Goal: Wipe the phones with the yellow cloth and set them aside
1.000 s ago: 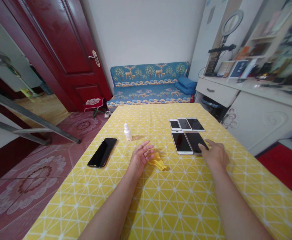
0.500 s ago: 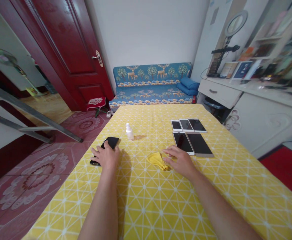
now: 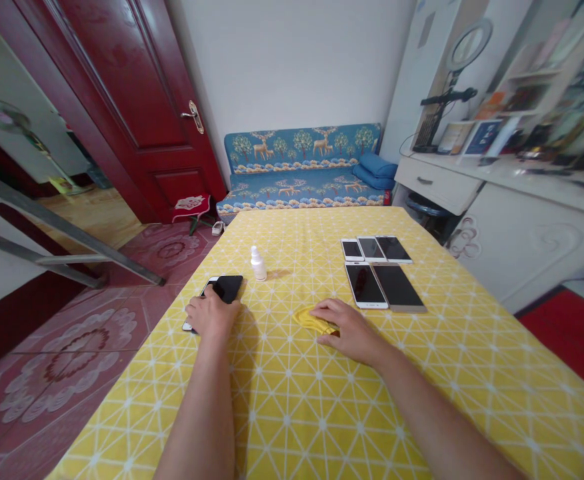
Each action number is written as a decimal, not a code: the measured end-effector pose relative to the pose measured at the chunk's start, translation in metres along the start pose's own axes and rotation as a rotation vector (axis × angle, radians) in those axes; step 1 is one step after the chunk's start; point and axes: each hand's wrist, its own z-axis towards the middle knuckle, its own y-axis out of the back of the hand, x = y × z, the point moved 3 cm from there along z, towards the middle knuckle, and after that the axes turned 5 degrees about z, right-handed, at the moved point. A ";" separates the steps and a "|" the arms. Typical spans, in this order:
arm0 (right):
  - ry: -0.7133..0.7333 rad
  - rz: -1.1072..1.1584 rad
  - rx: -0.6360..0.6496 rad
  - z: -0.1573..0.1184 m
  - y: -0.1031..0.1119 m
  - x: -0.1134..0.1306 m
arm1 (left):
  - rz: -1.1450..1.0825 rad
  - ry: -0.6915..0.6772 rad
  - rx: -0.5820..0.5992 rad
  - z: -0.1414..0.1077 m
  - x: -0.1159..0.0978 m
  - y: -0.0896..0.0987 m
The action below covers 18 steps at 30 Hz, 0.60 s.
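Observation:
My left hand (image 3: 213, 315) lies over a black smartphone (image 3: 228, 288) at the left of the table, its fingers curled over the phone's left edge and the thumb on the near side. A white edge shows along the left of this phone; whether it belongs to a second phone underneath I cannot tell. My right hand (image 3: 348, 327) is closed over a crumpled yellow cloth (image 3: 307, 320), with its fingers on top and thumb on the near side. Between and beyond my hands a white spray bottle (image 3: 259, 265) stands upright.
Several phones lie face up in two rows at the right, among them a white phone (image 3: 366, 287) and a larger gold-edged one (image 3: 399, 288). The yellow patterned tablecloth (image 3: 292, 400) covers the table. Beyond stand a blue sofa (image 3: 302, 180) and a white dresser (image 3: 522, 220).
My right hand has moved left and closed onto the yellow cloth. The black phone has shifted slightly right under my left hand, whose fingers have drawn in, and a white edge now shows beside it.

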 end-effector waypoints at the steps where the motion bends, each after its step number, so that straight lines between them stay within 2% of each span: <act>1: 0.000 0.001 -0.002 0.000 0.000 -0.001 | -0.002 0.005 0.013 0.000 0.000 0.002; 9: 0.011 -0.007 -0.009 0.001 -0.001 -0.003 | -0.116 -0.043 0.163 0.003 0.003 0.003; 12: 0.015 -0.007 -0.026 0.001 -0.001 -0.005 | -0.233 -0.015 0.150 0.005 0.004 0.003; 14: 0.016 -0.020 -0.047 0.001 -0.002 -0.007 | -0.418 -0.014 0.071 0.003 0.001 0.007; 16: 0.019 -0.031 -0.058 0.002 -0.003 -0.009 | -0.736 -0.067 0.004 -0.002 -0.007 0.013; 17: 0.023 -0.030 -0.060 0.002 -0.004 -0.011 | -0.935 -0.108 0.018 -0.006 -0.013 0.015; 18: 0.025 -0.023 -0.064 0.003 -0.005 -0.012 | -1.140 -0.151 0.081 -0.012 -0.019 0.016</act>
